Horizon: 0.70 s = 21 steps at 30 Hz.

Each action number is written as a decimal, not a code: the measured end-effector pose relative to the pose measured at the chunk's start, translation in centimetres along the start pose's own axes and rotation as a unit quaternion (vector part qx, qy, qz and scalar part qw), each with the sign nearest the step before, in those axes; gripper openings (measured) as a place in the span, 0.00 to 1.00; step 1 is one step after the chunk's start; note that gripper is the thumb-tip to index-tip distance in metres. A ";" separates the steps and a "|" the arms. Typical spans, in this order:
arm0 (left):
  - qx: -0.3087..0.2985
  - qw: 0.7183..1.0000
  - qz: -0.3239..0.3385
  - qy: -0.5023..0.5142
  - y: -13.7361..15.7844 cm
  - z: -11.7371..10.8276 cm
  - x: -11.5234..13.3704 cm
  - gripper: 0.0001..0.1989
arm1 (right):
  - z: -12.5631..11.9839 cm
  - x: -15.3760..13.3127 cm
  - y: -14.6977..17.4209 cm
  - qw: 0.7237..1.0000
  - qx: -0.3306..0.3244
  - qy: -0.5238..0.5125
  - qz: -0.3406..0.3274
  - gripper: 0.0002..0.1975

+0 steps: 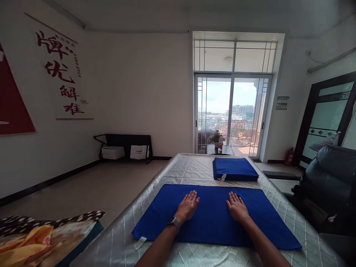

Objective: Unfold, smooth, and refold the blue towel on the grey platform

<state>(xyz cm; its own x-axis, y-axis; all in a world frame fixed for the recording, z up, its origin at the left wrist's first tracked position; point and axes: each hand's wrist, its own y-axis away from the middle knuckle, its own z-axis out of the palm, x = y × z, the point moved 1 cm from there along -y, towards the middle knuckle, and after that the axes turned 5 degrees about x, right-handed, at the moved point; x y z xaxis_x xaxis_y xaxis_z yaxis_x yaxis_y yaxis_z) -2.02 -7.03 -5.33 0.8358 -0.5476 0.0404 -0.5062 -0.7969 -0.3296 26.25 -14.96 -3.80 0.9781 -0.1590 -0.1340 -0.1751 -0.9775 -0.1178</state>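
left hand (188, 206) and right hand (237, 206) lie flat, palms down, gripping nothing, on a blue cloth (211, 213) spread over the silver tabletop (122, 231), near a blue stack (236, 167); light, even pressure likely keeps the cloth smooth.

So the spread-out cloth (211, 211) is solid royal blue with a white tag (140, 243), and the stack (236, 168) is the same blue. Desk cover (122, 241) is silvery grey, crisscross diamond pattern. Off left there's dark fabric (91, 216) with white polka dots plus something yellow-orange. Wall scroll (65, 79) is whitish with dark red characters (72, 108).
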 end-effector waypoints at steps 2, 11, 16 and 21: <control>-0.006 0.999 -0.041 -0.006 1.8 -0.9 -3.1 0.28 | 0.1 3.2 0.7 0.999 0.012 0.018 0.025 0.35; -0.029 0.981 -0.193 -0.009 10.1 -4.7 -14.1 0.31 | 0.4 18.0 3.9 0.986 0.057 0.049 0.147 0.34; -0.026 0.983 -0.179 -0.013 11.6 -5.5 -14.6 0.30 | -0.2 19.7 5.0 0.983 0.070 0.058 0.162 0.34; 0.021 0.983 -0.174 -0.048 11.7 -5.0 -12.1 0.31 | -1.4 15.1 6.4 0.981 0.113 0.109 0.112 0.32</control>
<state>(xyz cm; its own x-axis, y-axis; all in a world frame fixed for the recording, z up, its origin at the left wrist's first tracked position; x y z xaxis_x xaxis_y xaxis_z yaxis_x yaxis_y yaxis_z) -19.13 -11.02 -5.01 0.9742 -0.2150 0.0690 -0.1782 -0.9196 -0.3501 40.11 -23.82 -5.19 0.9089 -0.4159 0.0299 -0.3841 -0.8631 -0.3281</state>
